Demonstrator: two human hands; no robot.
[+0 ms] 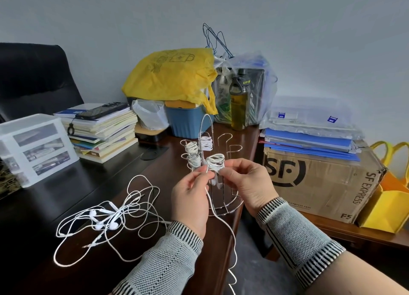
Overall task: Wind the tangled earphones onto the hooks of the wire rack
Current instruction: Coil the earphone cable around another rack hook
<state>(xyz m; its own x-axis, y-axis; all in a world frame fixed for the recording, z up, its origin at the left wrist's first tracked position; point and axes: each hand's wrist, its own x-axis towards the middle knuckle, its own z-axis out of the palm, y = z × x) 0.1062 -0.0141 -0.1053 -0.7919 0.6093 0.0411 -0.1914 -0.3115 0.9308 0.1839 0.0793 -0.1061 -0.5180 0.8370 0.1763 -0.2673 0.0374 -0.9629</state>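
At the near right edge of the dark brown wooden worktop (pixel 124 184) stood the chrome wire rack with looped hooks and a round base ring (pixel 223 204). Three hooks carried finished white cord bundles: one upper left (pixel 191 148), one below it (pixel 194 160), one upper centre (pixel 206 142). A fourth white bundle (pixel 216 162) sat on the front hook, directly above both hands. Left hand (pixel 190 197): thumb and forefinger pinched the white cable (pixel 221 219) just left of the fourth bundle; the cable ran down past the wrist and off the worktop edge toward the floor. Right hand (pixel 247 184): fingertips pinched at the lower right of the fourth bundle; whether they held cord or the hook wire could not be told. Two hooks to the right (pixel 230 146) were bare. The remaining tangled white earphones with earbuds and loose cable loops (pixel 106 219) lay on the worktop left of the left hand, apart from the rack. Behind: a stack of books and notebooks (pixel 104 135) with a dark phone (pixel 101 111) on top, a clear plastic drawer unit (pixel 37 146), a blue plastic bin (pixel 188 122) under a yellow plastic bag (pixel 170 78), and an olive-green bottle (pixel 239 102). To the right, a brown cardboard box marked SF (pixel 321 182) carried blue folders (pixel 309 140).
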